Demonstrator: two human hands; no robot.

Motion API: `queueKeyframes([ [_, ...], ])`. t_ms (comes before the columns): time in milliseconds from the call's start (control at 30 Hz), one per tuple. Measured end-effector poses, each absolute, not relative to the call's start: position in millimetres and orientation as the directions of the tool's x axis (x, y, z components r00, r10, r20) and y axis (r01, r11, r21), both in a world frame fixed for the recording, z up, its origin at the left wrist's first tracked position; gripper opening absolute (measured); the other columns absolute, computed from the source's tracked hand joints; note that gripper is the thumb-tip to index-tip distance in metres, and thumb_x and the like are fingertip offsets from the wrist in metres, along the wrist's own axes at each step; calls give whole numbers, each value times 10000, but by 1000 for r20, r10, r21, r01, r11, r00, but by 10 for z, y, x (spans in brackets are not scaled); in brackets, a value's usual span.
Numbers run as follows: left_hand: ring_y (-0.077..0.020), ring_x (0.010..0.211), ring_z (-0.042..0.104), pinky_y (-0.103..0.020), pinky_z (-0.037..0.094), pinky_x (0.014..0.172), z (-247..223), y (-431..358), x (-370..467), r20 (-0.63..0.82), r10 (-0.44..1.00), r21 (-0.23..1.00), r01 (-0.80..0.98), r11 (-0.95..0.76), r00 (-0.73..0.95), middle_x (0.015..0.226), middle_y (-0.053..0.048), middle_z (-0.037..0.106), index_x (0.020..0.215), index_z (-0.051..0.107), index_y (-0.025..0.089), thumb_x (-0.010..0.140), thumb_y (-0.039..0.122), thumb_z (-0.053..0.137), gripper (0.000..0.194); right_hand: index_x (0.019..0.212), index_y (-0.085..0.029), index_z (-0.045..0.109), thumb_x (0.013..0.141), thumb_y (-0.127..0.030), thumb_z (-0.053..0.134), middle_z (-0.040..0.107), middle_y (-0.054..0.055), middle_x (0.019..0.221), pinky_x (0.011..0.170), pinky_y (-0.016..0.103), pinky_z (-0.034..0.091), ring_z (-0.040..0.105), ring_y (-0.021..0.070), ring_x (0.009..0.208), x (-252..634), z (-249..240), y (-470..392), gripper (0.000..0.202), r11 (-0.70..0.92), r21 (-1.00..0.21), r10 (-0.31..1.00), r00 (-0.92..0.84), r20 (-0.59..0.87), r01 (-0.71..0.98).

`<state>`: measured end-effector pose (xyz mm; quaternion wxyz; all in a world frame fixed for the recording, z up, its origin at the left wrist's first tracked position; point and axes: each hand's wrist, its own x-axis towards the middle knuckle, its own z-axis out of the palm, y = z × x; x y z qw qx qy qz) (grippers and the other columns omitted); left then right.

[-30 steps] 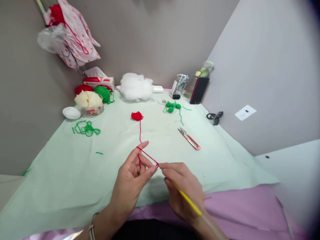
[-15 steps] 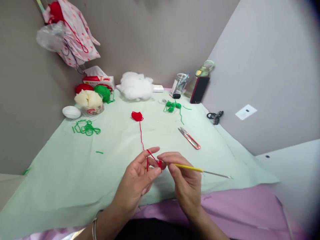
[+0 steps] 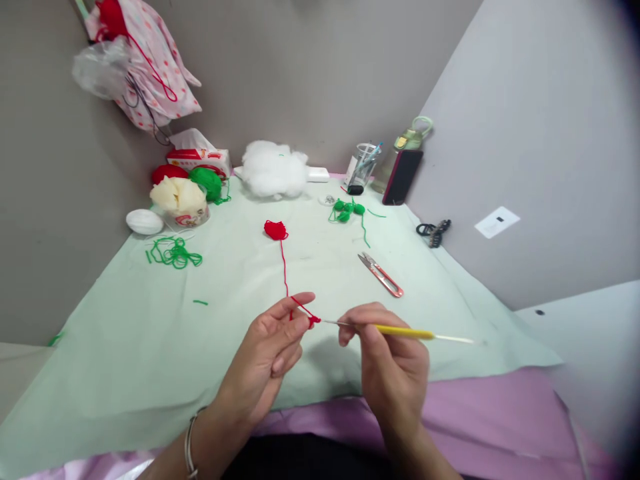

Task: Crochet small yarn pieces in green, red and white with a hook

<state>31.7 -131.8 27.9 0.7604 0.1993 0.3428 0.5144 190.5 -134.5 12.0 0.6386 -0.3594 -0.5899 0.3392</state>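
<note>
Between the thumb and fingers of my left hand a small red crochet piece is pinched. Red yarn runs over the raised index finger and back to a small red yarn ball on the cloth. My right hand grips a double-ended crochet hook by its yellow handle, like a pencil. The hook's thin left tip reaches the red piece, and its other metal end points right. Fingers partly hide the piece, so the exact stitch cannot be made out.
Thread snips lie right of centre, beyond my right hand. Green crocheted bits and loose green yarn rest on the pale cloth. White stuffing, a tissue box, a phone and a bottle stand along the back.
My right hand has moved right, away from the left, drawing the hook with it. More of the hook's left shaft now shows. My left hand has shifted slightly left, still pinching the red piece.
</note>
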Motion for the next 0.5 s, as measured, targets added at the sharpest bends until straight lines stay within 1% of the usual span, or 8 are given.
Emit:
queueKeyframes([
  [33, 40, 398, 236, -140, 163, 407, 279, -1325, 320, -303, 929, 681, -634, 367, 212, 620, 98, 509, 1122, 780, 170, 800, 230, 890, 346, 1044, -258, 761, 1033, -160, 568, 716, 18, 887, 690, 285, 573, 657, 137, 743, 1889, 140, -1332, 217, 482, -874, 876, 60, 479, -64],
  [100, 47, 394, 295, -132, 171, 399, 274, -1344, 334, -278, 941, 727, -599, 337, 191, 699, 75, 582, 1126, 788, 208, 778, 243, 908, 369, 1028, -258, 772, 1024, -180, 596, 744, 24, 931, 721, 282, 588, 680, 139, 780, 1858, 163, -1314, 193, 453, -888, 891, 20, 453, -84],
  [200, 50, 394, 346, -128, 191, 392, 254, -1370, 356, -265, 945, 775, -541, 327, 193, 803, 45, 647, 1146, 795, 242, 781, 284, 908, 384, 1058, -273, 775, 1020, -148, 593, 760, 21, 936, 734, 269, 598, 699, 138, 805, 1842, 155, -1326, 224, 471, -882, 882, 19, 471, -2],
  [267, 49, 401, 357, -126, 202, 393, 241, -1376, 366, -264, 949, 789, -528, 314, 170, 822, 38, 656, 1150, 799, 244, 780, 297, 909, 389, 1116, -281, 765, 1009, -109, 589, 755, 30, 971, 755, 277, 606, 713, 148, 851, 1858, 128, -1355, 269, 530, -840, 847, -21, 531, 114],
  [333, 49, 405, 343, -123, 198, 396, 233, -1370, 369, -271, 950, 769, -558, 311, 154, 796, 46, 640, 1164, 797, 240, 771, 295, 916, 414, 1190, -277, 760, 976, -70, 617, 752, 70, 1087, 818, 311, 615, 725, 185, 975, 1887, 97, -1387, 331, 633, -714, 767, -119, 631, 299],
  [400, 47, 402, 293, -121, 189, 400, 234, -1350, 361, -302, 932, 711, -604, 360, 200, 704, 69, 581, 1188, 790, 219, 779, 287, 911, 432, 1236, -269, 756, 946, -40, 639, 741, 104, 1179, 847, 331, 615, 721, 214, 1048, 1915, 84, -1404, 387, 704, -565, 686, -204, 698, 430],
  [433, 44, 401, 260, -121, 185, 401, 237, -1336, 352, -322, 916, 673, -623, 399, 239, 656, 81, 542, 1190, 790, 199, 786, 281, 906, 428, 1236, -264, 756, 943, -32, 636, 745, 106, 1169, 837, 332, 614, 721, 216, 1040, 1925, 87, -1403, 393, 711, -546, 673, -202, 712, 444],
  [500, 42, 402, 211, -124, 174, 399, 246, -1306, 329, -352, 886, 607, -646, 462, 303, 605, 93, 492, 1146, 804, 156, 785, 261, 902, 388, 1187, -258, 759, 962, -35, 605, 757, 77, 1041, 782, 318, 604, 719, 195, 944, 1934, 112, -1383, 353, 665, -650, 723, -97, 685, 367],
])
